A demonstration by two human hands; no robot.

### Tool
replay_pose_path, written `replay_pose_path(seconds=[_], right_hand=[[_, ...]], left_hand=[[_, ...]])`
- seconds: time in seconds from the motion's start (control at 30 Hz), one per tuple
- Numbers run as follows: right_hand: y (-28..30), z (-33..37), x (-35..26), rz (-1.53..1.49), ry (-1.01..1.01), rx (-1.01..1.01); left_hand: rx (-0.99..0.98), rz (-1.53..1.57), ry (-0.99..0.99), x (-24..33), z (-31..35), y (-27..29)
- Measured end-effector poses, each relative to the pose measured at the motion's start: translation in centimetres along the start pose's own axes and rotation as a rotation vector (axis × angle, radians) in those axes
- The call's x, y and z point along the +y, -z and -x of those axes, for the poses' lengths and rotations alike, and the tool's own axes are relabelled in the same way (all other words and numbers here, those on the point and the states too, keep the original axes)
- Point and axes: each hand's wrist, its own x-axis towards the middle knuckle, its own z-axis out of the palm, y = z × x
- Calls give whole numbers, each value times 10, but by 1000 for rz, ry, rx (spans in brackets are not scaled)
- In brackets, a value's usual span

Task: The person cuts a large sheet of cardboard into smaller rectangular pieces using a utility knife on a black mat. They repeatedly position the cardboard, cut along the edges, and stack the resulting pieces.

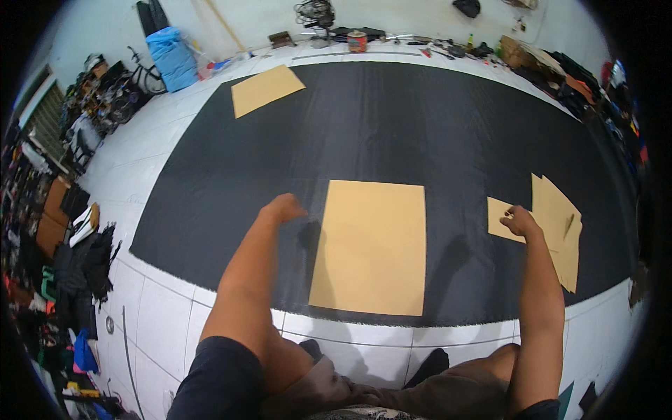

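A large tan paper sheet lies flat on a wide black cloth in front of me. Left of the sheet's upper part hovers my left hand; its fingers are bent and blurred, and nothing shows in them. To the right, my right hand is over a smaller tan paper piece with thumb and fingers curled together. Whatever they may pinch is too small to make out. Overlapping tan paper pieces lie just beyond that hand, partly hidden by it.
Another tan paper piece rests on the cloth's far left corner. White floor tiles border the cloth. At the back stand a red can and a blue bag. Piled clutter lines the left wall; cardboard sits far right.
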Motion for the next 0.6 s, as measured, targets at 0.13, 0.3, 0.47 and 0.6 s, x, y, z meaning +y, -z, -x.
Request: replay_pose_path(seconds=[0.13, 0.3, 0.47, 0.6], right_hand=[[-8, -9, 18, -16, 24, 57], [0, 4, -1, -26, 17, -9], [6, 6, -1, -4, 3, -3], [-2, -4, 11, 6, 54, 53]], left_hand=[[-61, 84, 134, 4, -10, -2], [-106, 116, 184, -6, -10, -3], [-157, 117, 233, 3, -15, -2], [-129, 162, 267, -1, -17, -5]])
